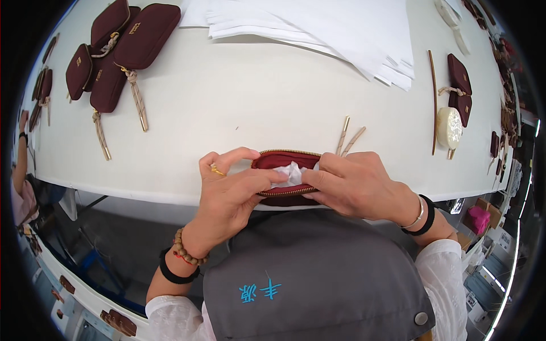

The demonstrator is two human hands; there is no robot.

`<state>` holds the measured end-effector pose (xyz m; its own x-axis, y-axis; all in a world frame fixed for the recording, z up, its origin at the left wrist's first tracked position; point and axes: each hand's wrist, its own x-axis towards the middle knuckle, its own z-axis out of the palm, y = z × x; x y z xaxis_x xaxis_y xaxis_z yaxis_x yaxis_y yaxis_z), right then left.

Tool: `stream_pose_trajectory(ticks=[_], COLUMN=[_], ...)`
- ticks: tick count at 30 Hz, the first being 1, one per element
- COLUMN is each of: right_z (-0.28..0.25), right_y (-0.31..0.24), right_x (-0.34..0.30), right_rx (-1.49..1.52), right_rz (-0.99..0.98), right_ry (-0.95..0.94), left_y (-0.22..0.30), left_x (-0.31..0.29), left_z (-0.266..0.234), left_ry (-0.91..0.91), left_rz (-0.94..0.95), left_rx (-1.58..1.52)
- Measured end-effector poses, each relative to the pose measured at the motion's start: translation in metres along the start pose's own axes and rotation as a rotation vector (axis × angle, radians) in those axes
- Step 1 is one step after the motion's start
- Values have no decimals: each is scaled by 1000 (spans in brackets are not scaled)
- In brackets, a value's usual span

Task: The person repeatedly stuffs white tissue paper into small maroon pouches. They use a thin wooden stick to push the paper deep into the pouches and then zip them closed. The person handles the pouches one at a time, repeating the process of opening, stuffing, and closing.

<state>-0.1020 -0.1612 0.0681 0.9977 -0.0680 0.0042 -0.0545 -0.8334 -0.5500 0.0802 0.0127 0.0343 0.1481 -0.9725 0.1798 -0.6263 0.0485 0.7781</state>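
A small dark red zip pouch (287, 202) lies between my hands at the table's near edge, its zipped mouth spread wide and its red lining showing. Inside is a crumpled piece of white tissue paper (293, 172). My left hand (230, 187) grips the pouch's left side, with a fingertip reaching into the mouth against the paper. On the other side, my right hand (364, 184) pinches the pouch's rim, its thumb inside on the paper. The right fingertips behind the rim are partly hidden. Beyond the right hand, two cord ends (344, 136) with a gold tip lie on the table.
Several dark red pouches with cord pulls (142, 42) are piled at the far left. White paper sheets (318, 28) are stacked at the back. At right lie a thin brown strip (432, 102), a cream oval object (449, 128) and more pouches (459, 74). Another person's arm (21, 150) shows far left.
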Motion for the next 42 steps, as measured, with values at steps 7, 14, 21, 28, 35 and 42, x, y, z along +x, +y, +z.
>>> stream_pose_trajectory(ticks=[7,14,21,28,35,42], right_z=[-1,7,0,15,2,-7], right_y=[7,2,3,2,16,11], right_x=[3,4,15,20,21,31], right_rx=[223,606,1254,1342,1312,1363], right_rz=[146,356,664,630,611,623], right_ry=[-60,-253,241,205,153,112], left_y=[-12,-8,12,24,9,11], left_x=[-2,8,21,34,25,27], left_z=[13,17,-1,29,32,27], left_ry=[-28,29,243,240,191,77], left_rz=[-109,-409,-666,-544,-539,-485], left_rx=[-245,-807,-1342,-1126,-1010,-900])
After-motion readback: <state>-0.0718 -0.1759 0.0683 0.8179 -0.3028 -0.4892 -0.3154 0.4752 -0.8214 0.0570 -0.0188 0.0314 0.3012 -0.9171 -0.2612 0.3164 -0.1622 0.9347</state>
